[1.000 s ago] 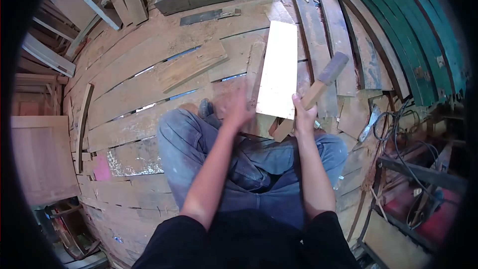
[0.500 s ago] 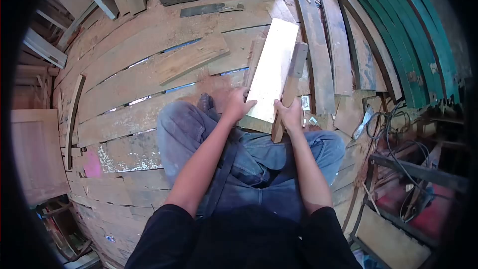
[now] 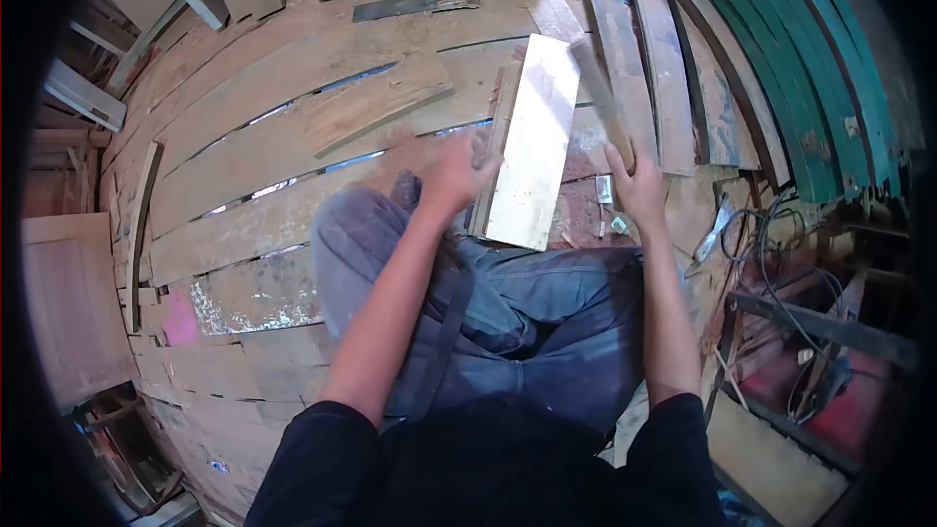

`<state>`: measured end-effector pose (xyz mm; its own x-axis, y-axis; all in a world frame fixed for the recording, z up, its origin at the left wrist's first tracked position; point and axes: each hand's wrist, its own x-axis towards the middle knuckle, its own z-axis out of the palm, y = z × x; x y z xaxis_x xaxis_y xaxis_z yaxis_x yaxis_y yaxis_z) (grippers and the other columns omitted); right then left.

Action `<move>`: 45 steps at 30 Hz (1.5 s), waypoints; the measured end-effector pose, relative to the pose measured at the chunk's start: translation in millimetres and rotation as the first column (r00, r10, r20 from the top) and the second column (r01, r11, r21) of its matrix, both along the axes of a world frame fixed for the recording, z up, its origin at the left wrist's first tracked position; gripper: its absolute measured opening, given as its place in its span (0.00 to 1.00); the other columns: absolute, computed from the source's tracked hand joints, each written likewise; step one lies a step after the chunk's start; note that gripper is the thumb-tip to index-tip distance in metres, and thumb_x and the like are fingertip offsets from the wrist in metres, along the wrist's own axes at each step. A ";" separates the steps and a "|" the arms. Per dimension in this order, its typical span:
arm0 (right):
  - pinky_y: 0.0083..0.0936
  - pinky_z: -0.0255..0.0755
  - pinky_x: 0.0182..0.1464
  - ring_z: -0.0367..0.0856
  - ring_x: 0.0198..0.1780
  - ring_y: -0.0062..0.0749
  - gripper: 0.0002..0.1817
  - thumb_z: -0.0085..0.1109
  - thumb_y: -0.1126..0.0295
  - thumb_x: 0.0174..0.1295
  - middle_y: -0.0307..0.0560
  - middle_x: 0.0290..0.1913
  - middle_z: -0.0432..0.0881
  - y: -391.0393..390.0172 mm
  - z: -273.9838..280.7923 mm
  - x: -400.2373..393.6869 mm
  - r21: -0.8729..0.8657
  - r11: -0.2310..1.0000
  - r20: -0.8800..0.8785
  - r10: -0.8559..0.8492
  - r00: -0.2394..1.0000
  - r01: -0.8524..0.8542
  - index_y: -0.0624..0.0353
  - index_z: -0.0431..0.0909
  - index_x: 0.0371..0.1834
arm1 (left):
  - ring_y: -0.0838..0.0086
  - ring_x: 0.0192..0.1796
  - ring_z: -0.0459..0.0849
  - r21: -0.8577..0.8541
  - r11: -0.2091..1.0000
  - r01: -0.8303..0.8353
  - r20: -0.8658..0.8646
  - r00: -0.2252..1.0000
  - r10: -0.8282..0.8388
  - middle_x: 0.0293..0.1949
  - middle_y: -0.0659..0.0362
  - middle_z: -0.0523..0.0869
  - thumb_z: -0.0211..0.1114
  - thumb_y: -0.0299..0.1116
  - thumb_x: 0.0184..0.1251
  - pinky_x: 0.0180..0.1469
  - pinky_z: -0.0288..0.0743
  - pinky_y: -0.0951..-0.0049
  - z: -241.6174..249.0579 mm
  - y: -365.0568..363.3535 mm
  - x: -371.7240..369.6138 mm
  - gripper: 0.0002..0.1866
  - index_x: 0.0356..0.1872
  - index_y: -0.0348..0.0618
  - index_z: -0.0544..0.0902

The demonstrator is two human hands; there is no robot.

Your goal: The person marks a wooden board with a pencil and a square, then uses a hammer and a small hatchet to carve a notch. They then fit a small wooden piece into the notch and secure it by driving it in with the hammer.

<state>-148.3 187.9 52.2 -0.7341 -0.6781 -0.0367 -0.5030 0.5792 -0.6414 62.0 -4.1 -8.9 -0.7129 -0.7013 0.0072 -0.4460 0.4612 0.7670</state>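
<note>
A pale, freshly cut plank (image 3: 532,141) lies lengthwise in front of my knees on the wooden floor. My left hand (image 3: 457,176) grips its left edge near the middle. My right hand (image 3: 636,185) is closed around the handle of a wooden mallet (image 3: 597,88), whose blurred head is raised beside the plank's far right edge. My legs in blue jeans (image 3: 508,312) are folded under me.
Green curved planks (image 3: 820,59) are stacked at the right. Weathered boards (image 3: 293,117) with gaps form the floor. A dark flat bar (image 3: 410,6) lies at the far side. Cables and a metal frame (image 3: 800,303) crowd the right. A wooden panel (image 3: 68,303) stands at left.
The mallet swung from lying along the plank to up and right of it. My left hand moved from the plank's near end to its left edge. The plank shifted slightly.
</note>
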 end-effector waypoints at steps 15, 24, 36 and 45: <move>0.41 0.73 0.53 0.77 0.50 0.49 0.27 0.68 0.55 0.58 0.51 0.46 0.79 6.6 -52.9 -7.7 0.080 0.904 -0.351 0.420 0.837 -0.420 0.55 0.75 0.57 | 0.46 0.69 0.63 0.128 0.992 -0.019 0.240 0.971 -0.013 0.64 0.41 0.68 0.65 0.55 0.65 0.70 0.61 0.52 -38.5 -14.5 -68.8 0.36 0.70 0.51 0.67; 0.38 0.72 0.51 0.76 0.48 0.46 0.24 0.70 0.56 0.55 0.49 0.42 0.77 -78.0 -46.7 29.6 0.033 0.847 -0.413 0.495 0.764 -0.531 0.59 0.77 0.48 | 0.45 0.67 0.66 0.162 0.975 -0.151 0.126 0.983 0.131 0.64 0.41 0.69 0.70 0.55 0.60 0.70 0.62 0.53 -48.1 -13.0 -64.9 0.40 0.71 0.51 0.67; 0.39 0.75 0.45 0.76 0.44 0.47 0.21 0.70 0.56 0.54 0.50 0.40 0.75 -82.8 -70.2 36.7 -0.020 0.827 -0.472 0.488 0.735 -0.562 0.59 0.75 0.41 | 0.52 0.64 0.70 -0.027 0.903 -0.429 0.114 0.896 0.430 0.61 0.51 0.73 0.50 0.46 0.77 0.63 0.65 0.53 -72.0 82.4 -19.4 0.23 0.67 0.49 0.70; 0.38 0.75 0.40 0.74 0.39 0.44 0.23 0.66 0.49 0.57 0.48 0.39 0.72 -111.9 -80.6 23.6 0.095 0.845 -0.564 0.482 0.671 -0.527 0.57 0.73 0.40 | 0.51 0.68 0.69 -0.142 0.942 -0.305 0.206 0.922 0.329 0.68 0.51 0.68 0.50 0.49 0.76 0.63 0.67 0.43 -67.0 82.7 -22.3 0.29 0.76 0.61 0.60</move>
